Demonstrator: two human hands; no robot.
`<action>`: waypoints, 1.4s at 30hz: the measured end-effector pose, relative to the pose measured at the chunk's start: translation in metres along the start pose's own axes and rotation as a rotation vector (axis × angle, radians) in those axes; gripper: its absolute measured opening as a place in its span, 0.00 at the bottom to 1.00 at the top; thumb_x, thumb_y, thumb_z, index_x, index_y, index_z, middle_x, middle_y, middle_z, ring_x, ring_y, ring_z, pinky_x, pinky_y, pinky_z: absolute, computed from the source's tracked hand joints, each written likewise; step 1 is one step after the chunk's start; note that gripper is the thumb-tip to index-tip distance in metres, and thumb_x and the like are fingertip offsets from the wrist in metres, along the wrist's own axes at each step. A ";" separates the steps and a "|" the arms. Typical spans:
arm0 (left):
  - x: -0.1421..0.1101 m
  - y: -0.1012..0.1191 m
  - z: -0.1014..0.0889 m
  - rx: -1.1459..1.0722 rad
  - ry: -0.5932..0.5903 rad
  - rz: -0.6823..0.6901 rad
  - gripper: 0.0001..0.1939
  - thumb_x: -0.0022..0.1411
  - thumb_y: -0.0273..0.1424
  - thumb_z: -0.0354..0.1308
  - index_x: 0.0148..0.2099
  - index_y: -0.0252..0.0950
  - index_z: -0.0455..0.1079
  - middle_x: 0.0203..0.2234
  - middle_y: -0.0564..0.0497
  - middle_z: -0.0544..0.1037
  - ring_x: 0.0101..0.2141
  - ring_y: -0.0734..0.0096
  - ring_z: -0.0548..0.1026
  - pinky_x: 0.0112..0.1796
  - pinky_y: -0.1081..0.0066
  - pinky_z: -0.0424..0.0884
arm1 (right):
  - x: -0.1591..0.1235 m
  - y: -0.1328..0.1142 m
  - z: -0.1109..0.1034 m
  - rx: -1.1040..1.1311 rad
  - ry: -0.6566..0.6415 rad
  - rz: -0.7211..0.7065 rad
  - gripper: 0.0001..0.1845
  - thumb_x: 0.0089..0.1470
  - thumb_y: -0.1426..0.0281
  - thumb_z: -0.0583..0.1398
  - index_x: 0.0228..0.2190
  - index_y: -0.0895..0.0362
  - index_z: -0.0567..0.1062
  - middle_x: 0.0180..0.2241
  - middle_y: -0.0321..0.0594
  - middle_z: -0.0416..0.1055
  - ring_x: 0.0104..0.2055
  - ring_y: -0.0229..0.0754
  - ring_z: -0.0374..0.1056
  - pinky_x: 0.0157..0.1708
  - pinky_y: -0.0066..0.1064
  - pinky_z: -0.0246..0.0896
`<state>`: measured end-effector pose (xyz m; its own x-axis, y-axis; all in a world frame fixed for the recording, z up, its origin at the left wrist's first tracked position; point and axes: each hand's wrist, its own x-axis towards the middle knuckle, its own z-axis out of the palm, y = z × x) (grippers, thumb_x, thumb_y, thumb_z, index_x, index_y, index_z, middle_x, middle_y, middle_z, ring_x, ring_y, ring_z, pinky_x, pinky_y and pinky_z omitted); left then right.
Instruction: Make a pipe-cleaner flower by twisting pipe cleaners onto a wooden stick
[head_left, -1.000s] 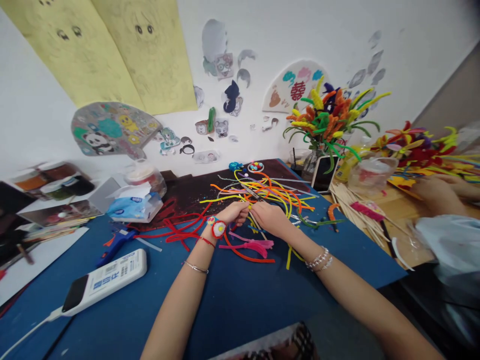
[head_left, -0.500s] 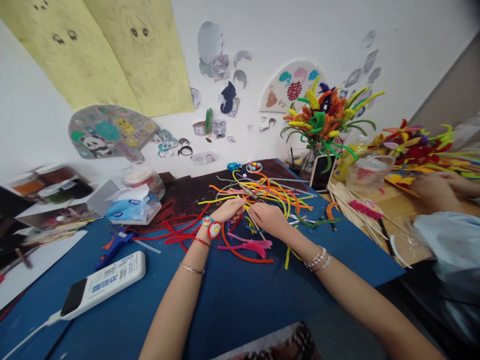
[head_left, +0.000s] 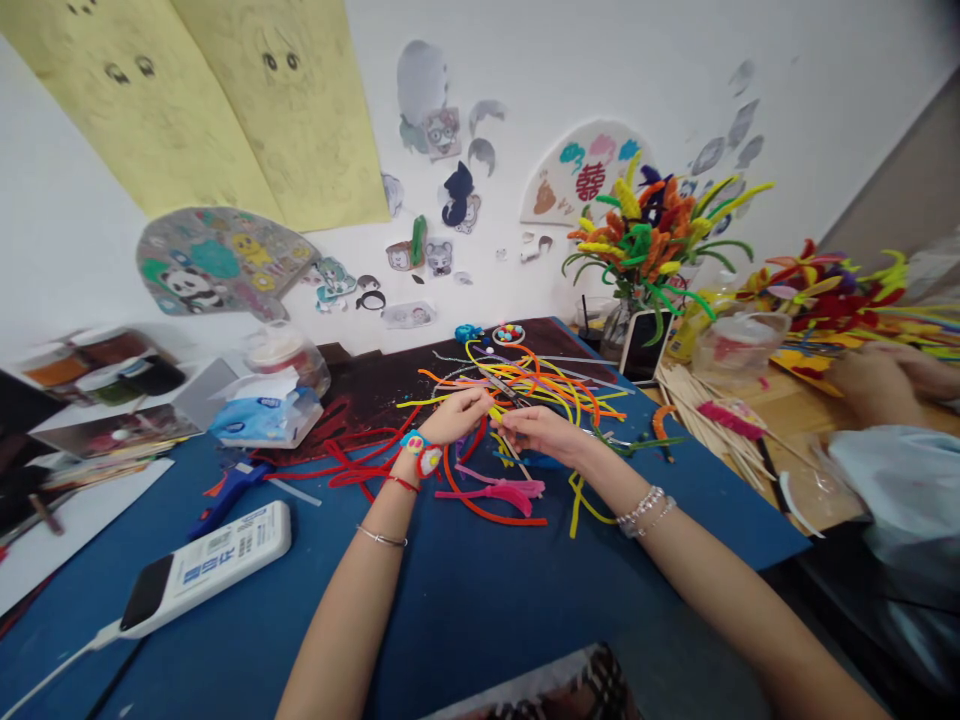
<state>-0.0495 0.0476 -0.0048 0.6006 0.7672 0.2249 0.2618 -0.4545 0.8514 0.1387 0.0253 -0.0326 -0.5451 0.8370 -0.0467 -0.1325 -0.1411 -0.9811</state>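
Note:
My left hand (head_left: 459, 417) and my right hand (head_left: 540, 431) meet over a tangle of coloured pipe cleaners (head_left: 540, 385), and their fingertips pinch a yellow pipe cleaner (head_left: 494, 412). Small scissors (head_left: 502, 387) lie in the tangle just above my fingers. Below my hands, a pink tassel (head_left: 495, 490) and a bent orange pipe cleaner (head_left: 480, 510) rest on the blue mat (head_left: 465, 610). Red pipe cleaners (head_left: 337, 470) sprawl to the left of my left wrist.
A glue gun (head_left: 229, 493), a white power strip (head_left: 202, 565) and a tissue pack (head_left: 266, 420) stand left. A pipe-cleaner bouquet in a vase (head_left: 645, 235) stands behind. On the right, a co-worker's hand (head_left: 874, 385) rests beside wooden sticks (head_left: 697, 420).
My right hand has flattened and turned, its fingers now pointing more to the left. My left hand has risen slightly. The co-worker's hand has barely moved.

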 end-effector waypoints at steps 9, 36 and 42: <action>-0.001 0.006 -0.001 -0.043 0.037 0.004 0.16 0.58 0.41 0.48 0.33 0.32 0.65 0.16 0.57 0.62 0.16 0.82 0.59 0.18 0.79 0.56 | 0.000 0.002 -0.002 0.231 -0.078 0.100 0.11 0.44 0.67 0.62 0.29 0.62 0.73 0.23 0.34 0.63 0.22 0.28 0.56 0.22 0.22 0.52; -0.003 0.009 0.000 0.366 -0.046 -0.137 0.15 0.59 0.37 0.44 0.28 0.33 0.65 0.14 0.56 0.64 0.17 0.78 0.61 0.22 0.77 0.56 | -0.004 -0.003 0.014 -1.083 0.325 -0.574 0.12 0.52 0.69 0.53 0.23 0.59 0.72 0.24 0.39 0.66 0.29 0.37 0.61 0.31 0.28 0.53; -0.003 0.013 -0.003 0.516 -0.086 -0.005 0.12 0.56 0.34 0.48 0.30 0.34 0.71 0.21 0.53 0.71 0.22 0.77 0.64 0.24 0.78 0.57 | -0.003 0.001 0.013 -1.190 0.328 -0.588 0.11 0.52 0.70 0.52 0.22 0.58 0.70 0.22 0.37 0.63 0.26 0.36 0.58 0.27 0.27 0.50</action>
<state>-0.0500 0.0406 0.0066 0.6526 0.7399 0.1633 0.5899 -0.6313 0.5034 0.1293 0.0158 -0.0310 -0.4142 0.7243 0.5512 0.6019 0.6722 -0.4311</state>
